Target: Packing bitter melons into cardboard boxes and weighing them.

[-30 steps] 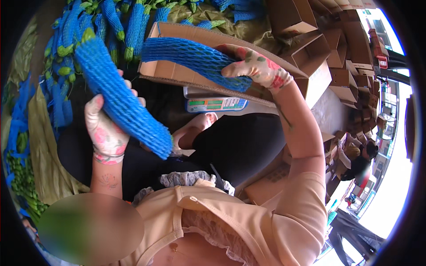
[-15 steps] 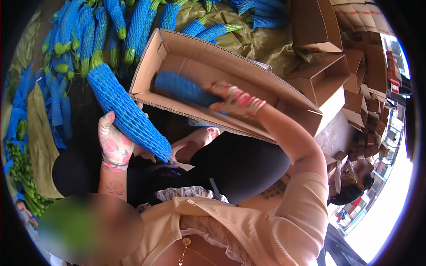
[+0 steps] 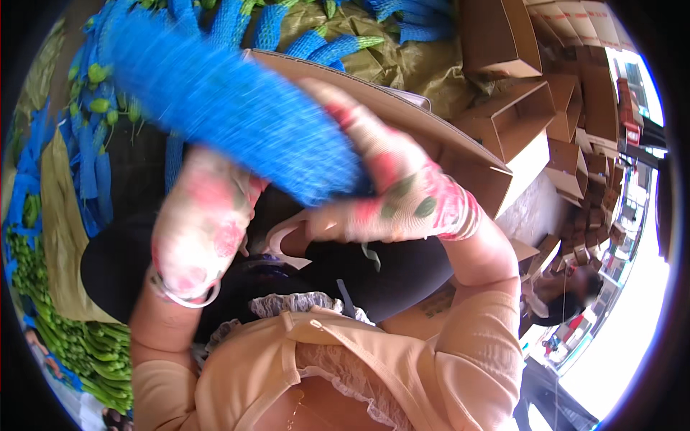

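A long gourd in a blue foam net sleeve [image 3: 237, 108] is held up slantwise before me, smeared by motion. My right hand [image 3: 402, 176], in a flowered glove, grips its lower right end, with thumb and fingers on either side. Under its middle is my left hand [image 3: 201, 223], gloved alike, closed against the gourd; its fingertips are hidden behind the sleeve. Beyond the right hand stands an open, long cardboard box [image 3: 478, 179]. The gourd and my hands cover much of the box, so its contents cannot be made out.
Several blue-sleeved gourds [image 3: 269, 25] lie along the far side on an olive sheet [image 3: 417, 72]. Green gourds [image 3: 93, 352] are heaped at the lower left. Cardboard boxes [image 3: 507, 118] are stacked at the right, where another person [image 3: 557, 291] is bent over.
My right hand has come out of the box toward me and now grips the sleeved gourd's end. The left hand has moved slightly right, and the gourd has risen closer to the camera.
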`<action>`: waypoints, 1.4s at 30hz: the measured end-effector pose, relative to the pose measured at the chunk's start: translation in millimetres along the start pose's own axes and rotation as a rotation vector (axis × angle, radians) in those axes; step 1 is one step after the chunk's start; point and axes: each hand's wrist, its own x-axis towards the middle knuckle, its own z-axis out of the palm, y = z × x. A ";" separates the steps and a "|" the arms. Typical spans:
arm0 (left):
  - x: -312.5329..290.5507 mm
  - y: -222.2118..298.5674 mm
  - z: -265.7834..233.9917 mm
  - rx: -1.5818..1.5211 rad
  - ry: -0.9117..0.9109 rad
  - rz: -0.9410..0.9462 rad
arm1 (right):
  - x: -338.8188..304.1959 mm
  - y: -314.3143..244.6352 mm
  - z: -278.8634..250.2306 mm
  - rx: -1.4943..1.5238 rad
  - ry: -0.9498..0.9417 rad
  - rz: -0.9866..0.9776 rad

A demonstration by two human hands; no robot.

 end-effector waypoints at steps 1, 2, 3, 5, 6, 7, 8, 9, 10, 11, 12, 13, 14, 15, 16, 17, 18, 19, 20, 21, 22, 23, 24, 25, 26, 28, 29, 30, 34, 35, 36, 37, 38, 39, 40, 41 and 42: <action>-5.9 9.1 26.5 0.697 0.102 -0.086 | -4.0 3.1 -6.7 0.150 0.012 0.064; -24.2 31.7 2.5 1.013 -0.002 -0.012 | -11.8 10.5 -16.3 0.306 0.020 0.133; -26.9 66.2 -2.1 1.289 -0.080 -0.004 | -18.2 18.3 -30.2 0.158 -0.008 0.190; -36.2 125.5 -19.2 1.551 0.020 0.026 | -27.8 45.4 -55.2 0.035 -0.069 0.402; -49.8 149.4 -29.7 1.519 0.194 0.052 | -33.5 60.0 -58.0 0.054 -0.103 0.575; -58.2 168.0 -49.8 1.514 0.353 0.052 | -36.3 77.2 -55.7 -0.011 -0.080 0.659; -69.7 187.1 -74.1 1.505 0.517 0.047 | -36.0 96.2 -46.3 -0.071 -0.060 0.738; -88.8 213.8 -113.2 1.467 0.610 0.047 | -31.4 113.1 -34.6 -0.305 -0.053 0.580; -105.5 232.7 -151.5 1.434 0.702 0.050 | -23.3 138.3 -23.0 -0.525 -0.036 0.402; -109.3 231.7 -180.8 1.429 0.751 0.066 | -21.3 166.5 -15.0 -0.610 -0.060 0.379; -118.1 230.5 -207.3 1.430 0.811 0.072 | -8.9 174.5 -4.2 -0.765 -0.185 0.340; -126.4 230.2 -240.0 1.345 0.855 0.065 | -7.0 190.5 5.2 -0.912 -0.233 0.278; -131.6 228.1 -270.6 1.260 0.891 0.056 | -10.8 213.0 13.6 -1.058 -0.274 0.217; -128.2 220.7 -292.4 1.260 0.934 0.014 | -15.8 228.6 12.4 -0.956 -0.269 0.332; -124.2 213.9 -310.5 1.263 0.982 -0.032 | -11.8 227.8 12.8 -0.963 -0.275 0.320; -117.5 211.4 -326.7 1.243 0.946 -0.023 | -6.6 223.4 12.3 -0.981 -0.322 0.408; -109.8 210.1 -346.7 1.221 0.903 -0.015 | -1.6 216.9 12.1 -1.001 -0.365 0.500; -110.2 218.7 -385.8 1.150 0.868 0.102 | 7.5 213.1 15.9 -1.010 -0.392 0.501; -78.7 215.9 -389.1 1.269 0.988 0.122 | 5.2 208.3 13.4 -1.031 -0.413 0.540; -61.4 227.5 -400.7 1.310 1.030 0.245 | 8.6 201.9 15.4 -1.074 -0.421 0.548; -41.4 242.7 -412.0 1.349 1.071 0.369 | 6.1 203.6 18.2 -1.088 -0.411 0.567; -9.9 254.2 -412.7 1.443 1.118 0.424 | 7.5 199.6 20.6 -1.041 -0.389 0.646; 19.1 271.5 -409.5 1.537 1.167 0.481 | 9.5 195.0 23.1 -0.990 -0.365 0.721; 41.5 303.5 -417.1 1.780 1.223 0.518 | 12.7 192.9 26.9 -1.014 -0.340 0.673; 61.6 328.8 -422.8 2.025 1.269 0.549 | 13.4 193.3 29.6 -1.039 -0.313 0.628; 116.1 341.6 -372.6 2.189 1.349 0.165 | 12.6 186.7 33.7 -0.952 -0.251 0.795; 134.5 352.7 -358.7 2.260 1.301 -0.015 | 13.3 186.0 36.3 -0.964 -0.236 0.815; 150.1 362.1 -343.8 2.350 1.237 -0.227 | 12.7 187.1 39.5 -0.971 -0.225 0.834; 190.6 380.6 -335.9 2.172 1.335 -0.473 | 20.5 192.1 44.4 -0.975 -0.200 0.880; 190.2 384.2 -340.6 2.158 1.345 -0.482 | 20.2 197.2 44.5 -0.976 -0.195 0.888; 186.8 386.1 -345.6 2.183 1.327 -0.449 | 18.6 200.0 45.7 -0.977 -0.164 0.862; 180.8 385.8 -364.4 2.173 1.248 -0.392 | 15.9 200.4 45.7 -0.976 -0.133 0.834; 173.3 388.3 -378.3 2.165 1.189 -0.335 | 21.0 199.8 46.9 -0.971 -0.132 0.831; 167.6 382.4 -368.5 2.046 1.109 -0.375 | 24.7 197.4 46.9 -0.958 -0.128 0.895; 162.5 376.5 -379.1 1.973 1.061 -0.296 | 27.7 196.6 46.9 -0.945 -0.123 0.957; 149.3 379.4 -409.4 1.859 0.998 -0.122 | 32.6 197.7 47.5 -0.940 -0.123 0.943; 140.3 381.9 -433.0 1.738 0.924 0.042 | 36.2 199.6 47.6 -0.920 -0.102 0.914</action>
